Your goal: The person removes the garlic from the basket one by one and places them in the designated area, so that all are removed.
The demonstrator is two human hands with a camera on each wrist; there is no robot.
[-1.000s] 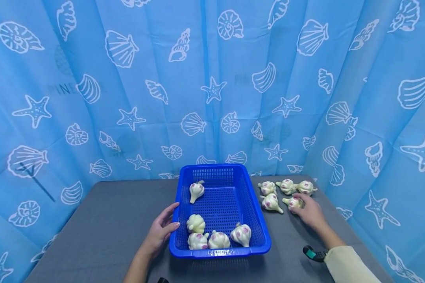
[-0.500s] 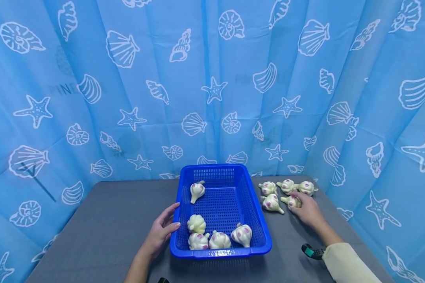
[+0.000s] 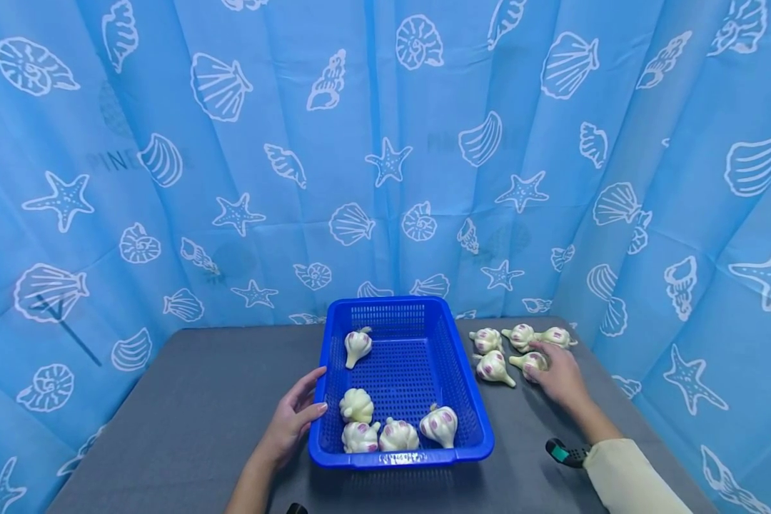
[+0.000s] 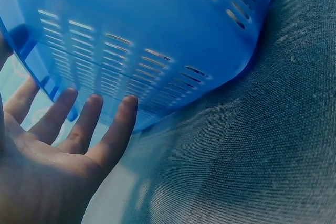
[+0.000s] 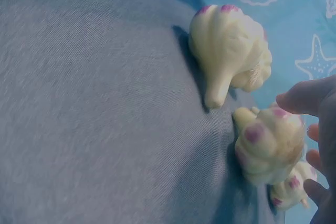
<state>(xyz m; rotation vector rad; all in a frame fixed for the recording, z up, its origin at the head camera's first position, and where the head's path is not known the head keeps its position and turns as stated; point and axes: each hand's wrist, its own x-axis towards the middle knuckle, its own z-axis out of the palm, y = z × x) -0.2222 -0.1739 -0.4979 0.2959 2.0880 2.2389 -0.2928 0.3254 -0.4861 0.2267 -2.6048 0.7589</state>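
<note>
My left hand (image 3: 288, 422) rests on the left rim of a blue plastic basket (image 3: 480, 407). In the left wrist view its spread fingers (image 4: 89, 119) touch the slotted outer wall. Several white garlic bulbs with purple patches lie in the basket, most along the near end, one garlic bulb (image 3: 358, 346) at the far left. My right hand (image 3: 564, 377) is around a garlic bulb (image 3: 530, 361) on the table, to the basket's right. In the right wrist view the thumb overlaps the top of that garlic bulb (image 5: 268, 145), while the fingertips stand loosely beside it.
Several more garlic bulbs lie close by, including a back-row garlic bulb (image 3: 486, 340) and a nearer garlic bulb (image 3: 493, 368). The grey cloth-covered table (image 3: 225, 400) ends at a blue shell-print curtain (image 3: 385, 214). A black strap (image 3: 568, 454) sits by the right wrist.
The right-hand garlic bulb has shifted slightly left. My right index finger has lifted back, so more of the bulb shows. The left hand and basket stay put.
</note>
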